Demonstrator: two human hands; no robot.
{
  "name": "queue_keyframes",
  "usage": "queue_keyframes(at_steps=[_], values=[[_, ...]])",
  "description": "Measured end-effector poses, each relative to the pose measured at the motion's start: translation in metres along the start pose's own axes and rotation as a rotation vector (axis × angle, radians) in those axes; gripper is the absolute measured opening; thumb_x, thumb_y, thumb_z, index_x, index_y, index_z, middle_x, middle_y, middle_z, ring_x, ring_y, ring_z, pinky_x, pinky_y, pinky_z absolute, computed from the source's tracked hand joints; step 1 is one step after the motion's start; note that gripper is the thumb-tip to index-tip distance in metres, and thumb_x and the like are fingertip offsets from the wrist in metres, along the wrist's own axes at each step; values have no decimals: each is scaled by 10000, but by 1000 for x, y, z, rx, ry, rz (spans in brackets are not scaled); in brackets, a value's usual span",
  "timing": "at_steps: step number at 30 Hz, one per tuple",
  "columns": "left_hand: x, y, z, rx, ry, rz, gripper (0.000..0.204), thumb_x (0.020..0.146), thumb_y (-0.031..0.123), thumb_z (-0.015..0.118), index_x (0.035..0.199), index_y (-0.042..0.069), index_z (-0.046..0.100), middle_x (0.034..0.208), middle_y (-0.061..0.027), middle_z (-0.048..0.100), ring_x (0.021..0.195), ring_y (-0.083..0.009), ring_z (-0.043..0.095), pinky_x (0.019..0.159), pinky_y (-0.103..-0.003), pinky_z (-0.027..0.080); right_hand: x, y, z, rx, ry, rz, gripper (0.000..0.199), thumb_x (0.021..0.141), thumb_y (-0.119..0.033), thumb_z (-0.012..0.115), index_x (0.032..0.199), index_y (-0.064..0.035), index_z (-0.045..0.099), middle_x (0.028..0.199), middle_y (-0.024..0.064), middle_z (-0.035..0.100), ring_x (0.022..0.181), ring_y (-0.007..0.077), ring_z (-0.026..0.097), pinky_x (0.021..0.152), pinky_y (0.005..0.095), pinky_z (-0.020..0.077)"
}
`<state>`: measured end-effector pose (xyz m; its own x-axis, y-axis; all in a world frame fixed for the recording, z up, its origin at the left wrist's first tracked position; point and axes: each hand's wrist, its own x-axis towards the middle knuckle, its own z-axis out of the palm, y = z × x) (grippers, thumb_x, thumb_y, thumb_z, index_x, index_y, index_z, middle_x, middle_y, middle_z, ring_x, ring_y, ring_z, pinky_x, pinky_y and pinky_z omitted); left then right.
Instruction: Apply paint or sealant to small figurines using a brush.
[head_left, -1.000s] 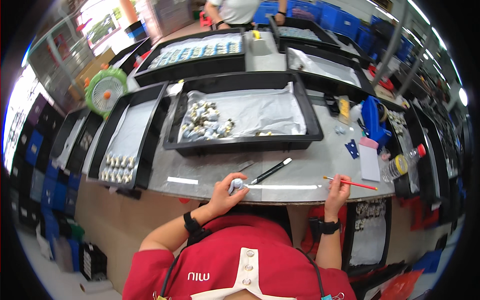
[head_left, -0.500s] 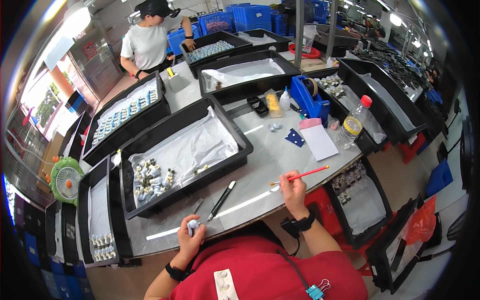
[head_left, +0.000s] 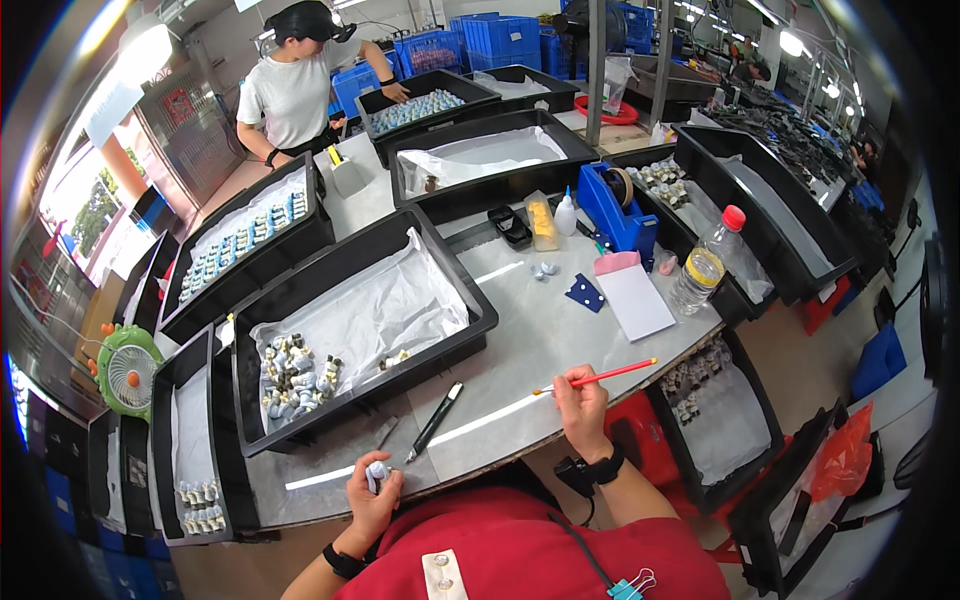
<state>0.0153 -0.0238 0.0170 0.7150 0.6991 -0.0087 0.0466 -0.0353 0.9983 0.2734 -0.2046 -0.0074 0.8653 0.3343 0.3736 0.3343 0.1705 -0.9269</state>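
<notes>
My left hand (head_left: 372, 498) is closed around a small white and blue figurine (head_left: 377, 471) at the near edge of the grey table (head_left: 540, 340). My right hand (head_left: 582, 404) pinches a thin red paintbrush (head_left: 598, 377) that points right, just above the table edge. A black pen (head_left: 434, 421) lies on the table between my hands. Beyond it stands a black tray (head_left: 470, 305) lined with white paper, with several small figurines (head_left: 292, 374) heaped at its left end.
More black trays surround the table. A blue tape dispenser (head_left: 615, 215), a plastic bottle (head_left: 704, 263), a white pad (head_left: 636, 301) and a small glue bottle (head_left: 566, 215) sit to the right. A green fan (head_left: 128, 367) stands at left. Another person (head_left: 296, 85) works at a far tray.
The view has swung to the left and tilted, so the table now runs diagonally. My hands keep the figurine and the brush, and the pen lies where it was.
</notes>
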Motion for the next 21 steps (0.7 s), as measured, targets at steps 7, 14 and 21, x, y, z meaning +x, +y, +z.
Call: queue_keyframes(at_steps=[7, 14, 21], values=[[-2, -2, 1, 76, 27, 48, 274, 797, 15, 587, 1049, 39, 483, 609, 17, 525, 441, -31, 438, 383, -177, 342, -3, -6, -3, -22, 9, 0, 161, 852, -132, 579, 775, -23, 489, 621, 27, 522, 563, 76, 476, 521, 222, 391], [-4, 0, -1, 98, 44, 62, 274, 797, 30, 601, 1048, 34, 492, 613, 19, 533, 451, -32, 447, 397, -180, 343, -1, 2, 6, 5, 1, -14, 139, 855, -110, 566, 784, -20, 488, 631, 25, 515, 549, 68, 468, 510, 220, 390], [6, 3, 2, 220, -2, 146, 286, 785, 49, 626, 1044, 36, 506, 578, 30, 520, 460, -26, 443, 409, -193, 333, -4, 0, -4, 71, -1, 0, 94, 883, -97, 510, 829, -48, 451, 662, 5, 485, 546, 34, 412, 498, 175, 343]])
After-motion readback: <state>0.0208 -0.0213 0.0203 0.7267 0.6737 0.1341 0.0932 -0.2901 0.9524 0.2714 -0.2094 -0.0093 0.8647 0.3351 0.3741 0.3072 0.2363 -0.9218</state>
